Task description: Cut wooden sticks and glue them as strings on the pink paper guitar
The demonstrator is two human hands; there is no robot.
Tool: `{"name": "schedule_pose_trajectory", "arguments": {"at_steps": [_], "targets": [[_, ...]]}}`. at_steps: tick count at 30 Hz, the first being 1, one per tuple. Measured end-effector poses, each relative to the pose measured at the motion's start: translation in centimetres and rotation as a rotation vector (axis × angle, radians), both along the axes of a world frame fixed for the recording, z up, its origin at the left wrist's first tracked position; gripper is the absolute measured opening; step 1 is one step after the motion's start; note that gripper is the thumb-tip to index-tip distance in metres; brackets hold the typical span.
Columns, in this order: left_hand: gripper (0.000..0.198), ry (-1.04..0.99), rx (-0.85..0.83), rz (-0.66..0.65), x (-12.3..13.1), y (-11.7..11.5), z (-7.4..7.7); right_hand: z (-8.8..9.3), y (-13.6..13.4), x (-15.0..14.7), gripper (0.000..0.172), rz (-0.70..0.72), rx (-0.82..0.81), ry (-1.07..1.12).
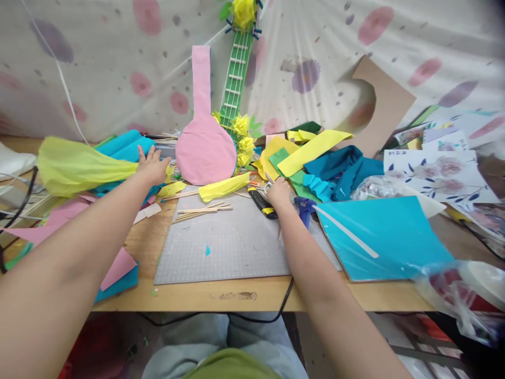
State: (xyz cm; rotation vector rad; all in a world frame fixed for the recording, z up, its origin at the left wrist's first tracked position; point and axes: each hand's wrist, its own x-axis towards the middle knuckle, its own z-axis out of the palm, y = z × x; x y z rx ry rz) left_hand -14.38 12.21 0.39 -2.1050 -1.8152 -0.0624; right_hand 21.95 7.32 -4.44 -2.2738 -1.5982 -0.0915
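My left hand (152, 166) reaches far left and grips the end of a long yellow-green crepe paper (79, 166) that lies over blue paper (126, 147). My right hand (279, 192) rests closed at the far edge of the grey cutting mat (221, 247), on what looks like scissors (268, 184) among paper scraps; what it grips is partly hidden. A pink guitar-shaped cutout (205, 145) leans at the back beside a green guitar neck with yellow paper flowers (241, 134).
Wooden sticks (201, 210), a yellow-black utility knife (262, 205), a blue glue gun (304, 208) and a large teal sheet (379, 237) lie by the mat. Floral paper (437, 173), a cardboard piece (384, 105) and a plastic bag (461, 295) are at right.
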Motion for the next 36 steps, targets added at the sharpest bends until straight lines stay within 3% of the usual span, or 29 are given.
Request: {"name": "schedule_pose_trajectory", "arguments": {"at_steps": [3, 7, 9, 11, 13, 15, 20, 27, 32, 36], "targets": [[0.043, -0.055, 0.088, -0.103, 1.0, -0.7, 0.2, -0.7, 0.5, 0.3, 0.035, 0.034, -0.007, 0.0], [0.027, -0.278, 0.151, -0.191, 3.8, -3.2, 0.4, -0.6, 0.2, 0.1, 0.033, 0.102, 0.081, 0.017], [0.03, -0.375, 0.043, -0.246, 5.3, -5.0, -0.3, -0.3, -0.3, -0.8, 0.031, 0.251, 0.189, 0.011], [0.032, -0.439, -0.074, -0.367, 6.5, -6.8, -1.6, 0.0, -0.8, -2.2, 0.029, 0.504, 0.259, -0.019], [0.036, -0.469, -0.148, -0.45, 7.3, -8.4, -3.3, 0.0, -1.1, -3.9, 0.029, 0.731, 0.264, -0.083], [0.036, -0.469, -0.197, -0.457, 7.7, -9.5, -5.0, -0.2, -1.0, -5.3, 0.032, 0.834, 0.236, -0.149], [0.019, -0.465, -0.196, -0.329, 6.9, -9.9, -7.0, -0.9, -0.1, -6.6, 0.023, 0.795, 0.101, -0.232], [0.02, -0.447, 0.019, -0.104, 5.0, -9.9, -6.9, -1.2, -2.0, -7.1, 0.018, 0.747, 0.206, -0.171], [0.02, -0.514, 0.053, -0.055, 4.8, -10.0, -7.1, -2.1, -3.7, -7.4, 0.02, 0.724, 0.076, -0.121], [0.027, -0.585, 0.124, -0.03, 4.4, -10.3, -6.3, -2.4, -5.0, -7.2, 0.018, 0.729, 0.049, -0.107]]}}
